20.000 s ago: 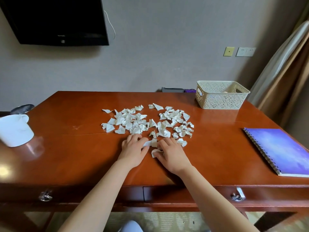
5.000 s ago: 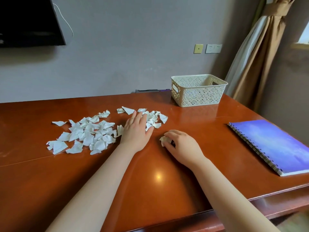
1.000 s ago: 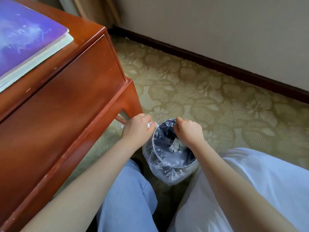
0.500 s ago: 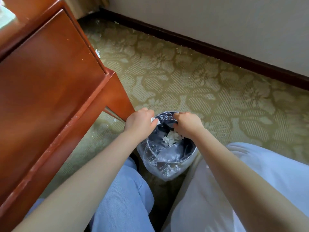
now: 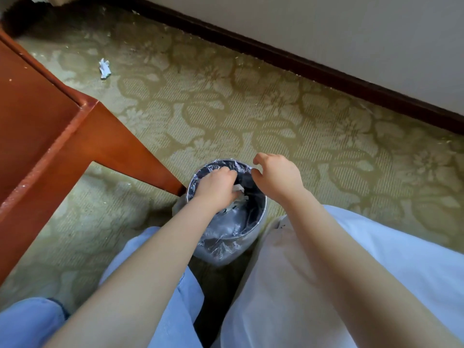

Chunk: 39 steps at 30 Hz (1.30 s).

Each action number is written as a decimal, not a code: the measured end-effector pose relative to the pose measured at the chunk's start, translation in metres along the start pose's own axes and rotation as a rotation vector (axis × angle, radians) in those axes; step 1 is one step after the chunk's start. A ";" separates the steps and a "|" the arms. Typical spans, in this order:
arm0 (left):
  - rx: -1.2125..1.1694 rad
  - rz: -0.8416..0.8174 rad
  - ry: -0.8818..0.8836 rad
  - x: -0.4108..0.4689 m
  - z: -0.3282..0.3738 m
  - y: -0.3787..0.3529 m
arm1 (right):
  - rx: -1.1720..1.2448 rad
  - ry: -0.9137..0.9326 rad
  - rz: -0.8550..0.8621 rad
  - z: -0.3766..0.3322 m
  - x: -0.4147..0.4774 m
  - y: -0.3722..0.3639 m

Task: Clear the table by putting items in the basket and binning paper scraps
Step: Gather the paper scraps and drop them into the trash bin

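**Paper scraps go into the bin**

Paper scraps [image 5: 238,194] drop from the left hand [image 5: 216,187], its grip loosening low over the lined bin [image 5: 251,222] at frame centre. The right hand [image 5: 278,177] hovers at the rim, grip wide and empty. Releasing low inside the liner should prevent spills like the stray scrap [image 5: 104,68] upper left.

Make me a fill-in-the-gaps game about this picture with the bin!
1. The left hand is over the ____, which has a clear plastic liner.
2. One stray paper scrap lies on the ____, away from the bin.
3. The right hand has its fingers ____ and holds nothing.

Missing words: bin; carpet; open
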<state>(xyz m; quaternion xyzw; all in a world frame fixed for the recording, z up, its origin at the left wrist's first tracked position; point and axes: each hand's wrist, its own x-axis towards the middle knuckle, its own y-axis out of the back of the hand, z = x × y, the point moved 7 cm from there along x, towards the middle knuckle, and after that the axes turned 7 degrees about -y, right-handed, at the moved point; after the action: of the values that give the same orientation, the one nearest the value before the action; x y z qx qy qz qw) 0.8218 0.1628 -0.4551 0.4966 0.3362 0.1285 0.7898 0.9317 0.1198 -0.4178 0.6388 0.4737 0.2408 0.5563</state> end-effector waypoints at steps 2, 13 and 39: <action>-0.022 0.014 -0.002 0.001 -0.004 -0.003 | 0.010 -0.001 -0.006 0.000 0.000 -0.002; -0.017 0.052 0.059 -0.023 -0.030 0.035 | -0.074 0.046 -0.107 -0.009 -0.009 -0.006; 0.188 0.834 0.203 -0.358 0.001 0.253 | -0.003 0.493 0.336 -0.222 -0.167 0.198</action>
<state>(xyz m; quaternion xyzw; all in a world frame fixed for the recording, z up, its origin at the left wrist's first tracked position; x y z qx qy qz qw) 0.5902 0.0894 -0.0896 0.6444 0.1931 0.4534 0.5847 0.7401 0.0947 -0.1361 0.6296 0.4819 0.4781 0.3778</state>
